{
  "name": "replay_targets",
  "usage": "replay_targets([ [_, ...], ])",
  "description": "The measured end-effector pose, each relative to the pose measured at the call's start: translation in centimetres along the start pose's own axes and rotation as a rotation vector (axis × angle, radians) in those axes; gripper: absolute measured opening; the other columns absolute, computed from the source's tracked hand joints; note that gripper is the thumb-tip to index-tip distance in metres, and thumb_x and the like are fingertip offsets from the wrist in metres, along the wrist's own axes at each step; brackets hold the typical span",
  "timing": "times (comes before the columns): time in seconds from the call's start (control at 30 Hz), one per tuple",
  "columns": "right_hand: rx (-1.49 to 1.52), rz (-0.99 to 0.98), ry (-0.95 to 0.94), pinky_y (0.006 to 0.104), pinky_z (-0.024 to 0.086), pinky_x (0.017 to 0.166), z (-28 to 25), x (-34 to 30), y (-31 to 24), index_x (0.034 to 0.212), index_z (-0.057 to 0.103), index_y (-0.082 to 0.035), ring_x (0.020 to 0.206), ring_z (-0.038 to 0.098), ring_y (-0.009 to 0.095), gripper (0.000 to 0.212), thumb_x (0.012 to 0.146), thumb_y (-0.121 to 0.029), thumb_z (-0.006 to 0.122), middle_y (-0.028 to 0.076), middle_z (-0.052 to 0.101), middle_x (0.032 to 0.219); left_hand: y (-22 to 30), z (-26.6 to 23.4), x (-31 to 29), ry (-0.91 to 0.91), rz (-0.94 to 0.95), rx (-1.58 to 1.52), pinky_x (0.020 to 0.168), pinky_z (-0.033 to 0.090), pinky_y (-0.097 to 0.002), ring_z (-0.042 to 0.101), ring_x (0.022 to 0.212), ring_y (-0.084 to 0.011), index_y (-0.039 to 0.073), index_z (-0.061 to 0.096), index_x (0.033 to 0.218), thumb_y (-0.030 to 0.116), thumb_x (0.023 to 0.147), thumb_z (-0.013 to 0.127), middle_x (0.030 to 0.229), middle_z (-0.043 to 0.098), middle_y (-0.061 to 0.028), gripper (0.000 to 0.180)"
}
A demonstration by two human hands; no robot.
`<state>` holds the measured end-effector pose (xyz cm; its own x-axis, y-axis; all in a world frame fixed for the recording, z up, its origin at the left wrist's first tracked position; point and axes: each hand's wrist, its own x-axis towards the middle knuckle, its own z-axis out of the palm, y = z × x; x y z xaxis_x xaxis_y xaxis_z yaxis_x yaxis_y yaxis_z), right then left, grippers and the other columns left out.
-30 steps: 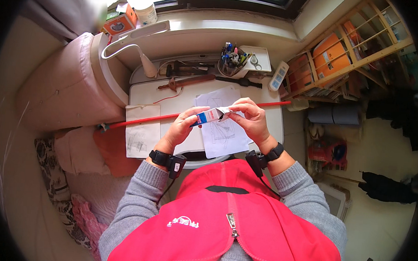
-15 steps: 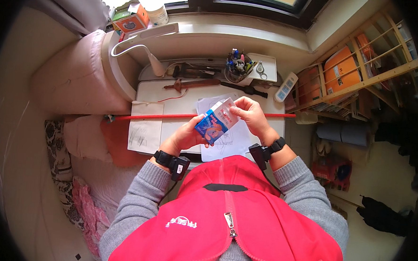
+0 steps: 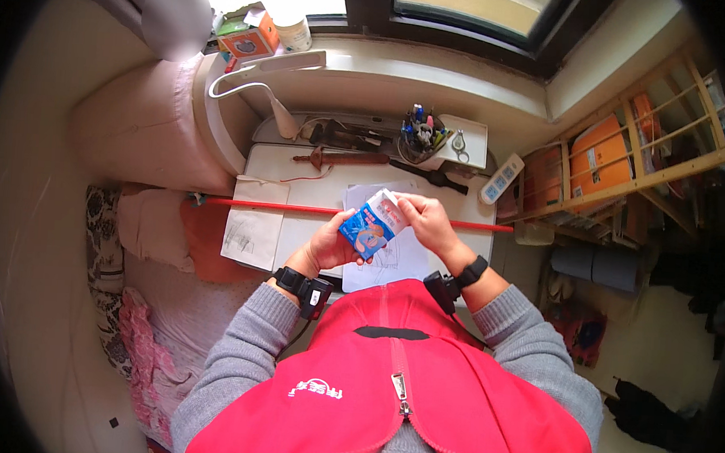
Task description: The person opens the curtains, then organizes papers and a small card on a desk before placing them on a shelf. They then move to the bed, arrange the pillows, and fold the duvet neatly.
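A small blue and white cardboard box (image 3: 368, 228) is held tilted over the desk. My left hand (image 3: 329, 245) is closed round its lower left side, with the thumb along the edge. The fingers of my right hand (image 3: 427, 222) are closed at the box's white upper end, thumb and fingertips pinching there; they partly hide that end. Under both hands lie white paper sheets with line drawings (image 3: 405, 266). A long red rod (image 3: 298, 208) runs across the desk behind the box and hands.
Behind the rod lie a brown sheath-like object (image 3: 354, 158) and a black watch (image 3: 431, 175). Farther back stand a pen holder (image 3: 422, 138) and a white lamp (image 3: 282, 120). A white remote-like panel (image 3: 502, 178) and a wooden rack (image 3: 635, 183) are on the right.
The whole view has shifted, so the desk appears slightly lower and to the right. My right fingers have moved in closer on the white end, and less of that end shows.
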<state>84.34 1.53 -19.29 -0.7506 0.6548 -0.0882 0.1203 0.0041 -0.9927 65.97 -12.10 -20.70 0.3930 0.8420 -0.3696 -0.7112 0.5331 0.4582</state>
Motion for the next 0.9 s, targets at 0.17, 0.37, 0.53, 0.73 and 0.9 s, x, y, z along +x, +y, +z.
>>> replay_targets([
  [0.17, 0.001, 0.115, -0.122, 0.0276, 0.053, 0.070, 0.5, -0.4, 0.7, 0.132, 0.046, 0.000, 0.086, 0.061, 0.013, 0.043, 0.094, -0.018, 0.055, 0.010, 0.064, 0.104, -0.6, -1.2, 0.1, 0.046, -0.012, -0.018, 0.059, 0.049, -0.0304, 0.063, 0.075, -0.0254, 0.006, 0.053, 0.124, 0.060, 0.092, 0.031, 0.104, 0.064, -0.0148, 0.067],
  [0.37, 0.233, 0.209, -0.186, 0.0263, 0.055, 0.063, -0.1, 1.1, 2.0, 0.131, 0.048, -0.002, 0.084, 0.062, 0.013, 0.041, 0.092, -0.015, 0.056, 0.008, 0.061, 0.108, -0.8, -1.6, -0.2, 0.161, 0.063, -0.076, 0.073, 0.053, -0.0380, 0.062, 0.094, -0.0361, 0.006, 0.047, 0.129, 0.061, 0.092, 0.034, 0.113, 0.058, -0.0197, 0.067],
  [0.53, 0.355, 0.190, 0.048, 0.0281, 0.056, 0.065, -1.0, 4.3, 3.3, 0.126, 0.053, -0.002, 0.086, 0.063, 0.014, 0.037, 0.091, -0.014, 0.058, 0.007, 0.064, 0.105, -1.2, -4.5, -2.1, 0.364, 0.225, -0.082, 0.093, 0.048, -0.0456, 0.055, 0.112, -0.0370, 0.002, 0.045, 0.129, 0.056, 0.093, 0.039, 0.122, 0.052, -0.0227, 0.065],
  [0.73, -0.109, -0.190, 0.203, 0.0284, 0.047, 0.087, -4.9, 14.5, 2.1, 0.120, 0.058, 0.001, 0.093, 0.062, 0.016, 0.040, 0.081, -0.008, 0.062, 0.011, 0.066, 0.108, -4.9, -11.2, -8.5, 0.749, 0.418, -0.196, 0.089, 0.050, -0.0421, 0.059, 0.101, -0.0316, -0.002, 0.048, 0.122, 0.043, 0.096, 0.045, 0.114, 0.055, -0.0205, 0.052],
  [0.9, -0.389, -0.342, 0.306, 0.0334, 0.050, 0.082, -6.3, 26.6, -1.2, 0.122, 0.059, -0.007, 0.095, 0.066, 0.028, 0.042, 0.080, -0.010, 0.063, 0.019, 0.066, 0.104, -10.3, -13.9, -15.1, 0.986, 0.543, -0.288, 0.085, 0.052, -0.0412, 0.061, 0.096, -0.0313, -0.001, 0.049, 0.120, 0.036, 0.096, 0.049, 0.106, 0.059, -0.0191, 0.045],
])
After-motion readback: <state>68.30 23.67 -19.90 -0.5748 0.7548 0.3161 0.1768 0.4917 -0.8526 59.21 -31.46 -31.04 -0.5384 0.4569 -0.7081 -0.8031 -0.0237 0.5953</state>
